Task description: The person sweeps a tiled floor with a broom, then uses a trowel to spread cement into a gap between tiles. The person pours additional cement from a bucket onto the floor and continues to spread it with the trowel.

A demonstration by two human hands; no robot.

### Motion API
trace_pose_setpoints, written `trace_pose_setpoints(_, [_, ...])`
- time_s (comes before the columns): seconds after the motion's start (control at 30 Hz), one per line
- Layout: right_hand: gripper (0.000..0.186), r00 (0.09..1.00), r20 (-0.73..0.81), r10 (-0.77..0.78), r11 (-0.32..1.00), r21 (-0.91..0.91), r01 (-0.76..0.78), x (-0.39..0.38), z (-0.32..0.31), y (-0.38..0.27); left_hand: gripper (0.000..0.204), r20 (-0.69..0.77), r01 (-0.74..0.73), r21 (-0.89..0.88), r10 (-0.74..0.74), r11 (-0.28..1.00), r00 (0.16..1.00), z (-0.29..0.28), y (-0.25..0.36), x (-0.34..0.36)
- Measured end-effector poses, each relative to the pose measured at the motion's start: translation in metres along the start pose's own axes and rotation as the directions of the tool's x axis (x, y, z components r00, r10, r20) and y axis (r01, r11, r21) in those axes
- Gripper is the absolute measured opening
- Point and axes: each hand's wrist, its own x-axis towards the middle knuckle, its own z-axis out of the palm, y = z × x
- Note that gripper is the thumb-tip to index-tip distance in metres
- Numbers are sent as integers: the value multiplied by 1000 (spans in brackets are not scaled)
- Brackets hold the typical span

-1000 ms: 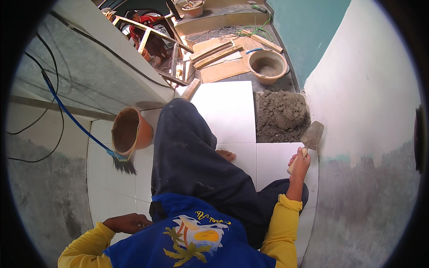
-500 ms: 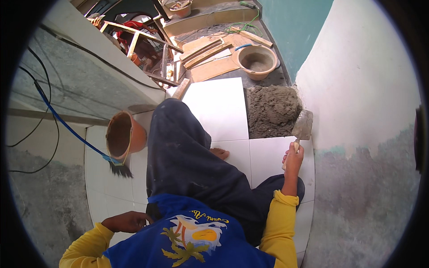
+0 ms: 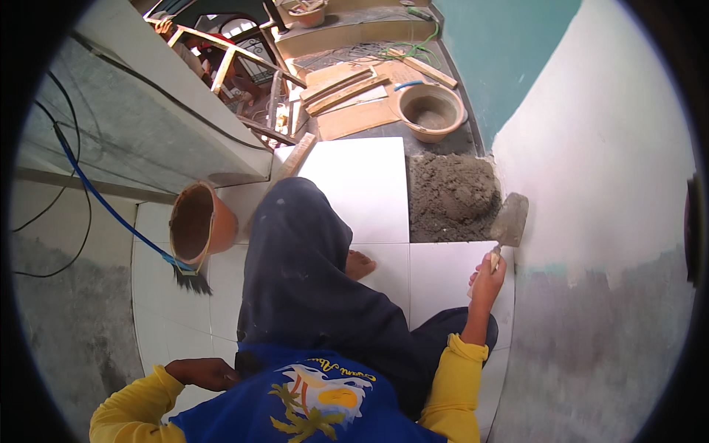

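My right hand (image 3: 487, 284) is closed round the pale handle of a trowel (image 3: 511, 220). The grey, mortar-smeared blade points away from me, at the right edge of a bed of wet mortar (image 3: 454, 192) and close against the wall. That mortar fills a tile-sized gap, lumpy and heaped toward its right side. A large white tile (image 3: 369, 184) borders it on the left, and another white tile (image 3: 454, 269) lies on its near side, under my right hand. By my waist rests my left hand (image 3: 208, 373), its fingers mostly hidden against the blue shirt.
An orange bucket (image 3: 221, 221) stands on my left beside a dark-bristled brush (image 3: 193, 282). Beyond the mortar are a round basin (image 3: 430, 112), wooden strips (image 3: 347, 94) and a step (image 3: 354, 33). A wooden ladder (image 3: 221, 68) leans at the far left, a person behind it. Walls (image 3: 591, 184) flank me.
The trowel has come off the mortar's right edge and tilted toward the wall. My left hand has drawn in closer at my waist. The whole view has shifted slightly.
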Motion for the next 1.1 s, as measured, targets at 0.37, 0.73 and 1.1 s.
trace_pose_setpoints(0.37, [34,989,9,147,980,135,-147,1,10,22,41,4,-89,-203,92,975,996,20,-39,1])
trace_pose_setpoints(0.73, [37,992,124,1,986,164,-22,63,4,81,49,-73,-315,-268,307,910,949,81,-90,36])
trace_pose_setpoints(1.1, [17,994,103,47,967,244,-72,32,13,34,41,-84,-159,-417,136,895,987,80,-65,5])
